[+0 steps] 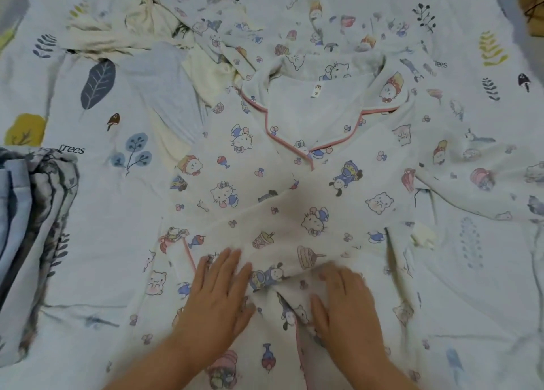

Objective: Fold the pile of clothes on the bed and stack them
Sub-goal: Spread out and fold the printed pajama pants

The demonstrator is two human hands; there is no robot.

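1. Nine o'clock, at the frame edge: a stack of folded blue-grey leaf-print clothes (32, 213) on the white leaf-print bedsheet (97, 183).
2. Eleven o'clock: a loose heap of unfolded cream and pale-blue garments (159, 59), crumpled, touching the shirt's upper left.
3. Centre, running down to six o'clock: a white cartoon-print pyjama shirt with pink-piped collar (294, 160), laid flat and front up, one sleeve folded diagonally across the chest. It looks thin, light and limp; I judge it will slip and wrinkle easily, so it is best taken at hem corners or shoulder seams and smoothed after each fold.
4. Seven o'clock of the shirt: left hand (217, 295), palm down, fingers straight and slightly spread, pressing the folded sleeve flat; holds nothing.
5. Five o'clock of the shirt: right hand (344, 298), palm down just beside the left, blurred; fingers look extended on the cloth, tips partly sunk in a fold, so a pinch cannot be ruled out.
6. Two to three o'clock: a matching cartoon-print piece (471, 168) spread loose, overlapping the shirt's right edge.
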